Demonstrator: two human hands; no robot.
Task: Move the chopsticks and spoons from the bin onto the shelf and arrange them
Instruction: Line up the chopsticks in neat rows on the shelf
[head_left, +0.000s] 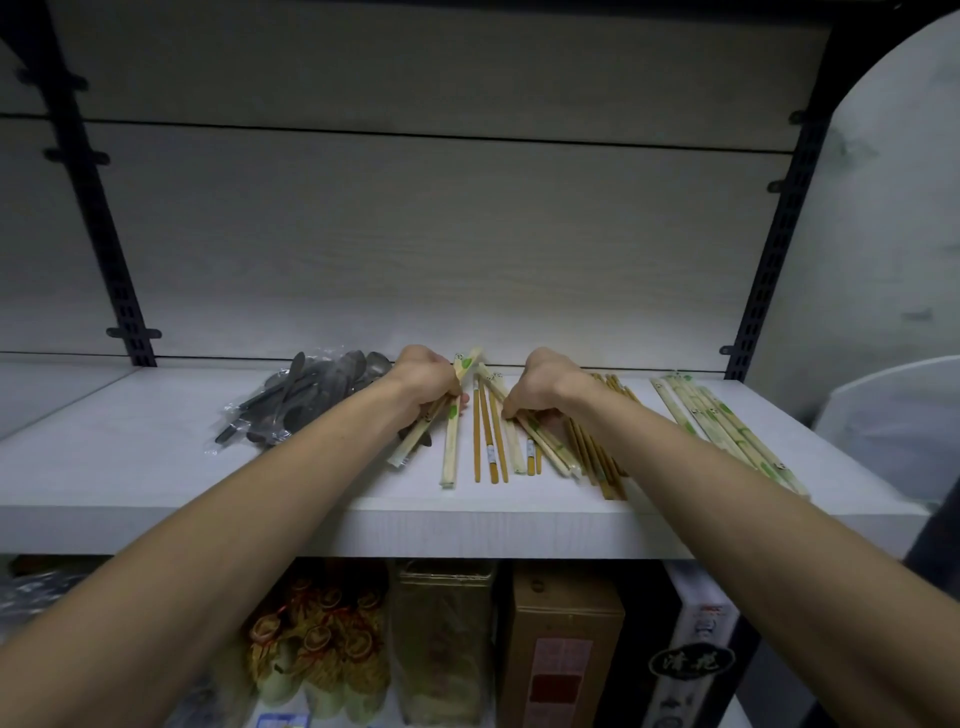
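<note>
On the white shelf (156, 483) lies a pile of dark spoons in clear wrappers (306, 400) at the left. My left hand (423, 376) is closed around a paper-wrapped chopstick pair (415, 441) that points toward the shelf's front. Beside it rest another wrapped pair (451, 452) and bare brown chopsticks (488, 441). My right hand (545, 384) presses its fingertips down on wrapped chopsticks (545, 447) that lie aslant. More brown chopsticks (597, 462) lie to the right of that hand. A neat row of wrapped chopsticks (722, 426) sits at the far right.
The shelf's back panel (415, 249) stands close behind the hands, between black slotted uprights (779, 234). Below the shelf are boxes (561, 644), a clear packet (441, 639) and bagged goods (322, 649). A white rounded object (893, 415) stands at the right.
</note>
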